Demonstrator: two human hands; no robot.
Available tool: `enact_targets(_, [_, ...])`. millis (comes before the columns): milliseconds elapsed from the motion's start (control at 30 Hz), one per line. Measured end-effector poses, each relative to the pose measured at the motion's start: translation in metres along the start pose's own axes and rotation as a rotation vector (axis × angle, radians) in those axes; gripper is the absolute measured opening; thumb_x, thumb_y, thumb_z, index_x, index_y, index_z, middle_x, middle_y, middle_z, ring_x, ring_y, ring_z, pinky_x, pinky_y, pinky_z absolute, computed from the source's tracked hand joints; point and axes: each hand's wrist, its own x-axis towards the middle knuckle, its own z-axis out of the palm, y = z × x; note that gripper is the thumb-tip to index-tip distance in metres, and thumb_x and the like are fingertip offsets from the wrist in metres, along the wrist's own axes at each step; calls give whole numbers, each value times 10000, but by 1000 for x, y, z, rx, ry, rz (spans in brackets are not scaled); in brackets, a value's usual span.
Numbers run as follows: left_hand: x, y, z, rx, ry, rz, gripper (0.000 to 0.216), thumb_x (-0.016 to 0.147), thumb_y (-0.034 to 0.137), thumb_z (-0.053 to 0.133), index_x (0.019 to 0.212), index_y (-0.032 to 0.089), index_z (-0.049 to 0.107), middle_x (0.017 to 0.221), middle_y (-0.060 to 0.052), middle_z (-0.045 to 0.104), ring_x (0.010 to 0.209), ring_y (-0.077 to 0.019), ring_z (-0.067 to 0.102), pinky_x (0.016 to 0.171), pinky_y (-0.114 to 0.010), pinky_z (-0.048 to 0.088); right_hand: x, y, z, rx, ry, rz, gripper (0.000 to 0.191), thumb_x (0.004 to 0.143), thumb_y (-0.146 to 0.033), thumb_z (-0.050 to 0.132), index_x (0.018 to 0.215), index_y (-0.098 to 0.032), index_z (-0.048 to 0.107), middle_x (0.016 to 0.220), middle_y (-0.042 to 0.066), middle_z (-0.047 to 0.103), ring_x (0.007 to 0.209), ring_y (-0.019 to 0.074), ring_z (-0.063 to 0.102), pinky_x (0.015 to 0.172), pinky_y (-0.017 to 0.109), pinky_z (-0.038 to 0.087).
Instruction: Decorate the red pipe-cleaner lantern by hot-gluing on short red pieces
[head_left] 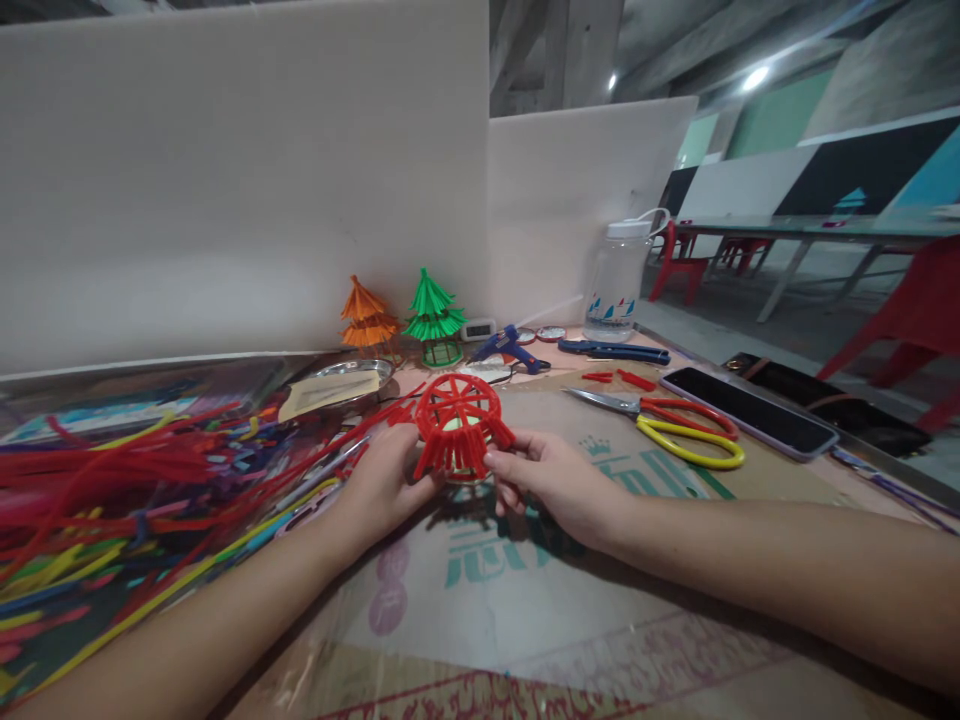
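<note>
A red pipe-cleaner pavilion model (459,405) is held just over the table between my two hands. Its round top has spokes, and a fringe of short red pieces hangs along the near side. My left hand (388,480) grips its left side, with the fingertips partly hidden behind it. On the right edge, my right hand (544,478) pinches the fringe between thumb and fingers. Farther back stand a green pipe-cleaner pavilion (433,320) and an orange one (367,318), both with tiered, pointed roofs.
Loose coloured pipe cleaners (112,500) cover the left side. Scissors (667,420), a phone (750,408), blue-handled pliers (615,351) and a water bottle (616,285) lie or stand at right. A blue glue gun (514,348) and a metal dish (352,375) are behind the model. White panels (240,180) close off the back.
</note>
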Motion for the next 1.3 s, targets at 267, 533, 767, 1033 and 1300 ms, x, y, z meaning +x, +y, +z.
enact_targets(267, [0, -10, 6, -62, 20, -38, 284, 905, 375, 618, 1096, 171, 667, 1153, -127, 739, 1060, -296, 693, 954, -440, 545, 3, 0, 1, -80, -86, 111, 395, 764, -538, 793, 781, -196, 595, 507, -68, 563, 475, 88, 507, 534, 238, 426])
enact_targets(533, [-2, -19, 5, -166, 47, -133, 379, 944, 460, 557, 1151, 173, 693, 1172, -110, 753, 1085, -287, 697, 968, -426, 550, 4, 2, -1, -426, -145, 44, 205, 852, -362, 710, 756, -196, 638, 612, -21, 624, 564, 113, 547, 556, 235, 425])
enact_targets(767, [4, -44, -17, 80, 201, -241, 325, 955, 407, 495, 1069, 200, 718, 1111, -89, 762, 1053, -279, 693, 962, -426, 541, 1, -10, -19, -1096, -125, -158, 270, 900, -402, 671, 735, -191, 643, 700, 26, 647, 616, 150, 525, 584, 276, 330])
enact_targets(1033, [7, -74, -26, 351, 92, -150, 346, 935, 416, 549, 1119, 187, 733, 1119, -130, 731, 1097, -328, 638, 997, -502, 478, 16, -8, -38, -1322, -34, -285, 268, 889, -429, 684, 994, -184, 673, 883, 106, 713, 764, 232, 598, 655, 315, 340])
enact_targets(1300, [7, -72, -12, 390, -60, 3, 362, 1014, 341, 445, 1195, 240, 741, 1248, -94, 743, 1168, -293, 625, 1018, -491, 429, 25, -3, -36, -1232, -49, -242, 149, 939, -289, 615, 931, -168, 701, 804, 65, 701, 684, 174, 560, 630, 279, 348])
